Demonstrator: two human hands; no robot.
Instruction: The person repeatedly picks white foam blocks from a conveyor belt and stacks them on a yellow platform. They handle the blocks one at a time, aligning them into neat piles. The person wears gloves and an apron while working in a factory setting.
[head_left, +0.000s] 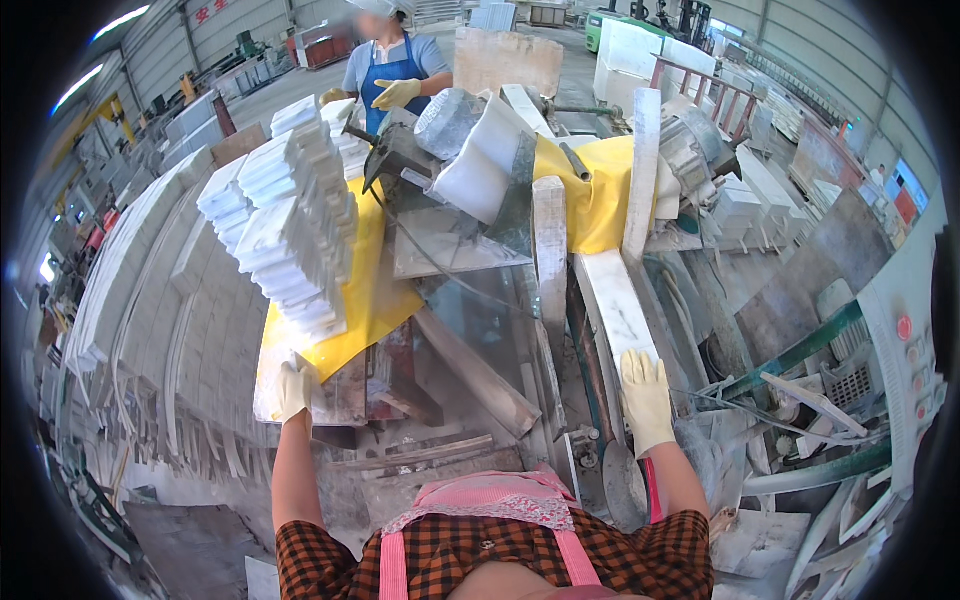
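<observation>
My left hand, in a pale cream glove, rests at the near end of a yellow sheet. Its fingers point toward a tall stack of white marble strips just beyond, and nothing shows held in them. My right hand, gloved alike, lies with fingers stretched flat on the near end of a white, grey-veined marble strip. That strip lies lengthwise in a narrow channel between bars, its far end at a yellow cover draped over the machine.
A motor sits right of the cover. A co-worker in a blue apron stands beyond the stack. Rows of stone strips fill the left. A control panel with a red button is at right. A wooden beam slopes between my arms.
</observation>
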